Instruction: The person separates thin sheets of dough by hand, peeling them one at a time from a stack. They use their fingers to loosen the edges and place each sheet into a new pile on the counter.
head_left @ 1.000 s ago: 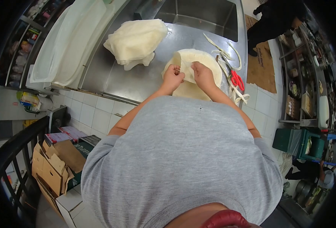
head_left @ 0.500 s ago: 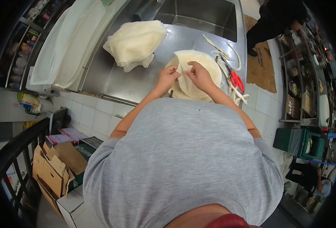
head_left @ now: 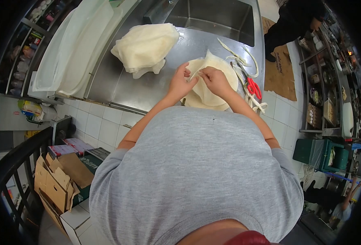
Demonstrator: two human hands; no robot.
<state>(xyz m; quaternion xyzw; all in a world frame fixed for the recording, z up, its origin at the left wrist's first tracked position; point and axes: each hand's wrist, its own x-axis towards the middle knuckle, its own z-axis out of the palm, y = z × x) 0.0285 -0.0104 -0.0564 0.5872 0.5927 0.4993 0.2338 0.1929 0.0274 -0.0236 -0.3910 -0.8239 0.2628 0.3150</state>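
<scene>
The right hand (head_left: 216, 81) pinches the thin round sheet (head_left: 212, 93), raised from the pale stack (head_left: 229, 76) beneath it. Beside it, the left hand (head_left: 182, 83) has parted fingers; its hold is unclear. Right of both lie red-handled scissors (head_left: 253, 88) among strips (head_left: 257, 104).

I count two piles of pale sheets (head_left: 144, 47), left and right. I see one far sink (head_left: 215, 18), one pair of scissors (head_left: 253, 87).

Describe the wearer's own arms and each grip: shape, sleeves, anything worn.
The left grip and right grip are human hands, without gloves; no ring or watch shows. Both forearms are uncovered. The short sleeves are heathered grey, end near the elbows and match the T-shirt.
</scene>
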